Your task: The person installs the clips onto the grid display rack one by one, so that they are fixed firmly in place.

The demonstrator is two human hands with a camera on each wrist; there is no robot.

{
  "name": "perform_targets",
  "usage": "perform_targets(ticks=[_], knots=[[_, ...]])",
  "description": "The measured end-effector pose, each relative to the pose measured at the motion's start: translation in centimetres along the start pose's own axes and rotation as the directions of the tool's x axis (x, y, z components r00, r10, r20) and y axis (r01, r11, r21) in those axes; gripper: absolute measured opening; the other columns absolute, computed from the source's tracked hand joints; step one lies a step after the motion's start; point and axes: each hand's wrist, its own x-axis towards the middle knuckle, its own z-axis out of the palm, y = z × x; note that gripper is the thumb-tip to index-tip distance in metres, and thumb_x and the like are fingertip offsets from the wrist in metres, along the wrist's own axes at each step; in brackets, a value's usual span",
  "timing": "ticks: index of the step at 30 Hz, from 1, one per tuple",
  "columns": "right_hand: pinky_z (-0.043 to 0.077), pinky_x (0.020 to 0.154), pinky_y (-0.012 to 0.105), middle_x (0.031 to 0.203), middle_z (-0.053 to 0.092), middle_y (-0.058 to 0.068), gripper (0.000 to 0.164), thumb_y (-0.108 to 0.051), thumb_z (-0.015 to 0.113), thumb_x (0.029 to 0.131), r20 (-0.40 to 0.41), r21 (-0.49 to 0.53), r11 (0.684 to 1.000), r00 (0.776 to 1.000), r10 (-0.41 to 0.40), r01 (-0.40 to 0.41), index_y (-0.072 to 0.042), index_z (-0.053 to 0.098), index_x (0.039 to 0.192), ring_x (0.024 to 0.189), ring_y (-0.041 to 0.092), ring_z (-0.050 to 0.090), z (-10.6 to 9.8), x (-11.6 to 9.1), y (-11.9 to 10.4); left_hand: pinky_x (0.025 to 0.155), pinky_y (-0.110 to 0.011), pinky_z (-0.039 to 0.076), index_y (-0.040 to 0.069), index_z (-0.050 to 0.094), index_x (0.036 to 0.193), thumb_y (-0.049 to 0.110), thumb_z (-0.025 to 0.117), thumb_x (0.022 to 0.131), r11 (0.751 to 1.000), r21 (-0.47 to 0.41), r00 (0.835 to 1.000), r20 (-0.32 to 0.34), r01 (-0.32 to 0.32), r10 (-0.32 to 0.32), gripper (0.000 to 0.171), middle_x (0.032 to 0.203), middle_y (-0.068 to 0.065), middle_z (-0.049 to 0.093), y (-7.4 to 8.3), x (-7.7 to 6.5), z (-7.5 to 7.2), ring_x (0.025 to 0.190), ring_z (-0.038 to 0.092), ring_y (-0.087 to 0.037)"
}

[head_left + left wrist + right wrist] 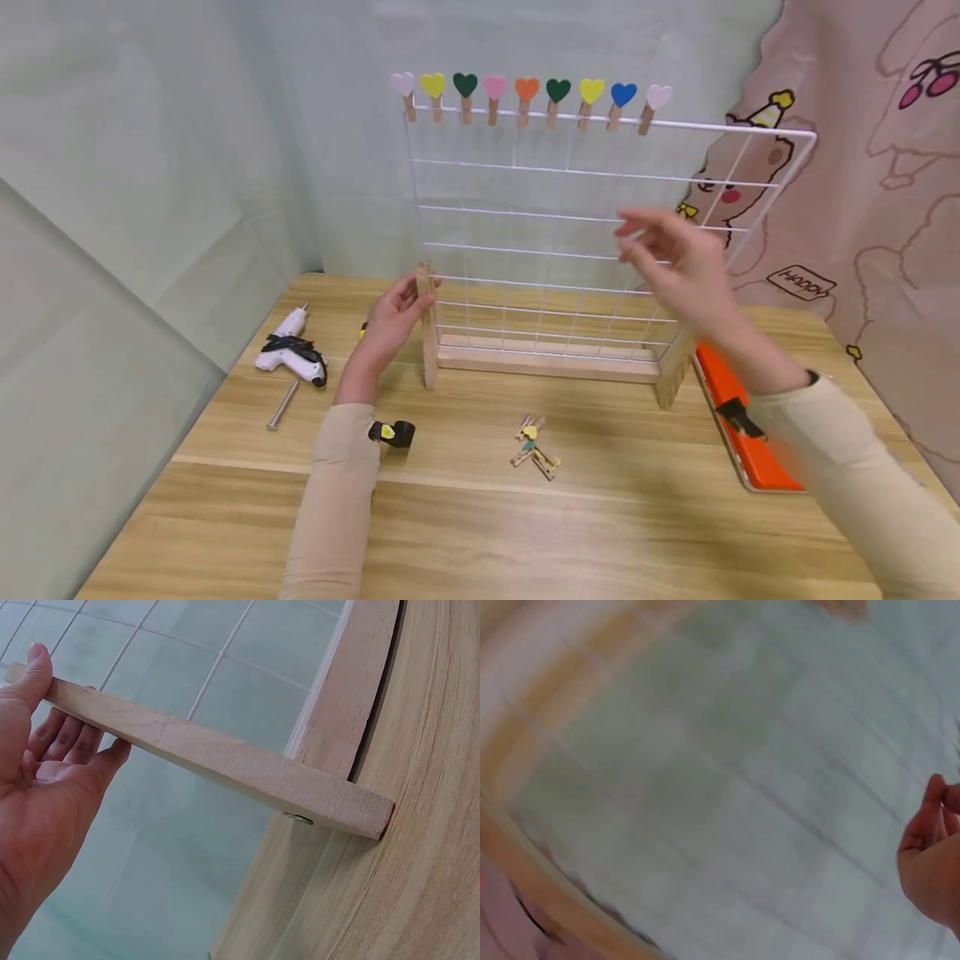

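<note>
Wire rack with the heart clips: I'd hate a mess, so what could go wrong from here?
The right hand, in front of the wire rack, might knock off one of the heart clips if it swings upward. If the left hand pulls on the wooden post it holds, the rack could shift or tip. The loose clips could scatter if brushed.

- Glue gun point(302, 365), wound with black cord point(288, 342), on table point(487, 542)
- Metal bolt point(283, 405), near glue gun
- Orange case point(750, 457), at table's right
- Green cloth point(172, 150), behind
- Pink cartoon cloth point(892, 217), at right
</note>
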Motion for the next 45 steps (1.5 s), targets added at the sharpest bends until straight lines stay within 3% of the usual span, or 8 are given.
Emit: perform_targets(ticks=[4,8,12,16,24,32,42,45], knots=[[0.045,0.055,0.019,0.085,0.064,0.002,0.031,-0.007,0.062,0.079,0.205,-0.070,0.995,0.976,0.078,-0.065,-0.007,0.058,0.110,0.068,0.007,0.056,4.6,-5.1,2.7,0.100,-0.036,0.030,0.011,0.043,0.125,0.028,0.053,0.085,1.000,-0.002,1.000,-0.002,-0.002,0.002,0.045,0.129,-0.004,0.045,0.0,0.1,0.0,0.122,0.036,-0.011],[0.047,0.062,0.025,0.089,0.063,0.000,0.030,-0.011,0.063,0.079,0.394,-0.117,0.979,0.897,0.199,-0.166,-0.010,0.058,0.109,0.074,0.007,0.057,7.8,-9.0,4.2,0.101,-0.035,0.029,0.012,0.042,0.126,0.027,0.052,0.086,1.000,-0.003,1.000,0.000,0.005,-0.005,0.045,0.130,-0.003,0.044,-0.1,0.1,0.0,0.123,0.035,-0.010],[0.047,0.064,0.029,0.092,0.063,0.004,0.024,-0.007,0.061,0.080,0.502,-0.102,0.980,0.842,0.197,-0.169,-0.008,0.060,0.104,0.077,0.009,0.057,9.7,-11.2,5.3,0.101,-0.035,0.029,0.014,0.043,0.126,0.027,0.052,0.086,1.000,-0.007,1.000,-0.006,0.015,-0.016,0.044,0.129,-0.003,0.044,0.0,0.0,0.0,0.123,0.035,-0.010],[0.048,0.065,0.028,0.088,0.063,-0.001,0.016,-0.014,0.063,0.079,0.518,-0.152,0.976,0.829,0.211,-0.154,-0.009,0.063,0.095,0.077,0.008,0.056,11.0,-12.3,5.8,0.101,-0.035,0.028,0.013,0.041,0.127,0.025,0.052,0.087,1.000,-0.003,1.000,0.004,0.019,-0.019,0.044,0.130,-0.004,0.044,0.5,-0.2,0.1,0.123,0.034,-0.012],[0.047,0.075,0.023,0.086,0.061,-0.008,0.022,-0.028,0.068,0.073,0.595,-0.233,0.963,0.764,0.249,-0.132,-0.015,0.061,0.089,0.080,0.005,0.056,12.5,-13.0,6.0,0.101,-0.035,0.029,0.011,0.042,0.126,0.024,0.052,0.087,1.000,-0.004,1.000,0.006,0.020,-0.020,0.043,0.131,-0.007,0.043,1.6,-0.5,0.6,0.124,0.034,-0.013],[0.047,0.062,0.019,0.076,0.060,-0.006,0.022,-0.024,0.072,0.069,0.613,-0.197,0.969,0.753,0.239,-0.147,-0.012,0.061,0.084,0.067,0.005,0.054,12.9,-13.3,6.1,0.101,-0.034,0.029,0.010,0.040,0.128,0.028,0.052,0.085,1.000,-0.001,1.000,0.003,0.031,-0.031,0.048,0.131,-0.006,0.043,1.5,-0.5,0.5,0.124,0.032,-0.012],[0.044,0.059,0.016,0.075,0.058,-0.006,0.015,-0.018,0.068,0.074,0.647,-0.182,0.978,0.737,0.196,-0.100,-0.010,0.066,0.086,0.066,0.002,0.051,12.8,-13.3,6.3,0.101,-0.033,0.030,0.010,0.043,0.126,0.026,0.053,0.085,1.000,-0.006,1.000,0.008,0.017,-0.017,0.044,0.130,-0.007,0.043,1.4,-0.4,0.5,0.124,0.033,-0.012],[0.044,0.060,0.017,0.076,0.058,-0.005,0.014,-0.017,0.067,0.075,0.664,-0.201,0.977,0.723,0.190,-0.072,-0.009,0.067,0.087,0.067,0.004,0.051,12.1,-13.0,6.4,0.101,-0.033,0.030,0.010,0.042,0.126,0.026,0.052,0.086,1.000,-0.005,1.000,0.010,0.018,-0.018,0.045,0.131,-0.006,0.043,1.4,-0.4,0.5,0.124,0.033,-0.012]])
